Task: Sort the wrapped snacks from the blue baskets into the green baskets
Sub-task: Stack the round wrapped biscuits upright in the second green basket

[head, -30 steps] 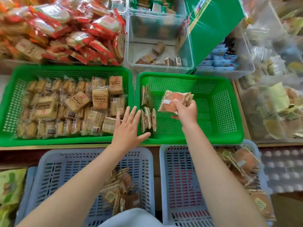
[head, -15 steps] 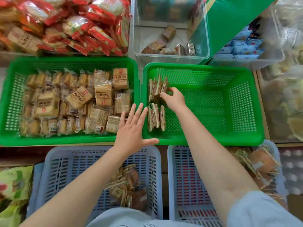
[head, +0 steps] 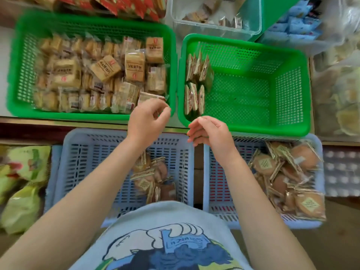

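Left of the right green basket (head: 288, 131), the left hand (head: 145, 121) has drawn back, its grip loosely curled and empty. The right hand (head: 211, 131) has let go its snack, now standing among the packs (head: 196, 75) along that basket's left wall; its grip is empty too. More snacks (head: 288, 176) wait just below.

The green baskets (head: 288, 61) at twelve o'clock are perforated plastic with a slight sheen, and the pale blue baskets (head: 81, 152) at six o'clock are slotted, matt plastic. The wrapped snacks (head: 196, 82) sit in glossy, crinkled clear film. A clear box (head: 251, 30) at one o'clock looks like smooth plastic. The shirt (head: 165, 221) is soft matt cloth.
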Motion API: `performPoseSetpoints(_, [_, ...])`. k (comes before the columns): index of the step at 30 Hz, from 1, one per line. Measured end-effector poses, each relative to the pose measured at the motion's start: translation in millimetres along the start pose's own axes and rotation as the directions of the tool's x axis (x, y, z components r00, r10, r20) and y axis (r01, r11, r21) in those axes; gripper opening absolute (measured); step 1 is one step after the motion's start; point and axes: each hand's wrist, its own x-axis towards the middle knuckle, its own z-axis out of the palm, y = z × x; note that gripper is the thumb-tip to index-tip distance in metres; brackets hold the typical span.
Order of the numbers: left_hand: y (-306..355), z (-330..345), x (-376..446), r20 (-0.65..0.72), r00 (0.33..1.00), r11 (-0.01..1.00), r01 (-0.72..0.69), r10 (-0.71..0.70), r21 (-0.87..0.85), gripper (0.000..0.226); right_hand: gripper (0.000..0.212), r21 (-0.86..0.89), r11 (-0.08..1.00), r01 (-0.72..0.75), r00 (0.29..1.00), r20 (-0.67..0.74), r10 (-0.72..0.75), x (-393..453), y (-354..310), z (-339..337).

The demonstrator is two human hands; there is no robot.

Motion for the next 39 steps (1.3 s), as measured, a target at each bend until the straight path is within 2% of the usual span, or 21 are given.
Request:
performPoseSetpoints(2, [-21,-3,-37,0.076,0.978,0.981,0.194,-0.192,-0.016,0.020,0.030,-0.065,0.992,-0.105,0.993,0.038,0.107,-2,28,13])
performPoseSetpoints(3, [-38,-1,-55,0.134,0.934,0.942,0.336,-0.331,-0.021,0.020,0.027,-0.126,0.977,-0.173,0.983,0.043,0.180,0,45,20])
performPoseSetpoints(4, [-58,4,-72,0.185,0.856,0.869,0.494,-0.482,-0.022,0.020,0.023,-0.197,0.948,-0.249,0.964,0.047,0.263,4,66,28])
performPoseSetpoints(5, [-76,9,-89,0.214,0.749,0.765,0.644,-0.627,-0.018,0.020,0.020,-0.284,0.902,-0.326,0.934,0.047,0.353,6,84,37])
performPoseSetpoints(7, [-109,20,-119,0.253,0.468,0.473,0.880,-0.847,-0.045,0.026,0.028,-0.475,0.766,-0.433,0.865,0.019,0.501,13,125,53])
performPoseSetpoints(8, [-120,24,-131,0.300,0.341,0.341,0.938,-0.891,-0.053,0.027,0.036,-0.567,0.697,-0.439,0.840,0.017,0.542,15,144,60])
performPoseSetpoints(9, [-127,28,-140,0.351,0.252,0.255,0.966,-0.902,-0.039,0.025,0.044,-0.636,0.640,-0.431,0.819,0.022,0.573,16,165,67])
performPoseSetpoints(11, [-140,38,-156,0.416,0.154,0.189,0.981,-0.897,0.046,0.021,0.054,-0.707,0.584,-0.398,0.784,0.069,0.617,15,205,77])
performPoseSetpoints(12, [-145,43,-164,0.450,0.133,0.197,0.975,-0.883,0.099,0.025,0.071,-0.732,0.564,-0.382,0.770,0.085,0.632,16,230,80])
performPoseSetpoints(14, [-146,53,-176,0.564,0.176,0.327,0.928,-0.807,0.178,0.014,0.127,-0.783,0.486,-0.389,0.752,0.036,0.659,24,292,78])
performPoseSetpoints(15, [-144,60,-180,0.597,0.207,0.380,0.907,-0.775,0.179,0.007,0.145,-0.798,0.462,-0.386,0.776,-0.009,0.631,26,314,78])
performPoseSetpoints(16, [-143,65,-184,0.620,0.229,0.413,0.895,-0.751,0.170,0.007,0.151,-0.804,0.459,-0.378,0.793,-0.026,0.608,25,321,79])
performPoseSetpoints(17, [-141,70,-187,0.639,0.248,0.436,0.887,-0.728,0.152,0.012,0.145,-0.790,0.486,-0.372,0.811,-0.023,0.584,15,306,82])
performPoseSetpoints(19, [-142,78,-193,0.640,0.293,0.440,0.894,-0.710,0.080,0.043,0.116,-0.711,0.583,-0.393,0.848,-0.035,0.529,-1,278,84])
performPoseSetpoints(20, [-142,80,-195,0.636,0.305,0.430,0.901,-0.709,0.048,0.048,0.101,-0.663,0.629,-0.406,0.866,-0.059,0.496,-9,265,85])
performPoseSetpoints(22, [-143,81,-198,0.649,0.286,0.354,0.935,-0.705,-0.028,0.049,0.085,-0.541,0.696,-0.472,0.862,-0.119,0.492,-17,259,80])
performPoseSetpoints(24, [-138,74,-197,0.685,0.288,0.272,0.953,-0.669,-0.135,0.046,0.080,-0.397,0.762,-0.511,0.853,-0.124,0.507,-25,252,79])
performPoseSetpoints(28, [-111,49,-182,0.719,0.366,0.251,0.930,-0.590,-0.268,0.031,0.088,-0.193,0.879,-0.437,0.899,-0.075,0.431,-43,222,80])
performPoseSetpoints(32, [-58,22,-154,0.673,0.493,0.356,0.868,-0.551,-0.345,0.025,0.054,-0.069,0.945,-0.321,0.947,-0.019,0.320,-55,165,78])
performPoseSetpoints(35, [-14,5,-134,0.635,0.580,0.394,0.814,-0.510,-0.426,0.023,0.078,-0.045,0.976,-0.212,0.977,-0.042,0.210,-51,127,63])
performPoseSetpoints(39, [14,-13,-102,0.499,0.704,0.469,0.710,-0.506,-0.526,0.026,0.066,-0.011,0.992,-0.122,0.983,-0.139,0.119,-50,77,36])
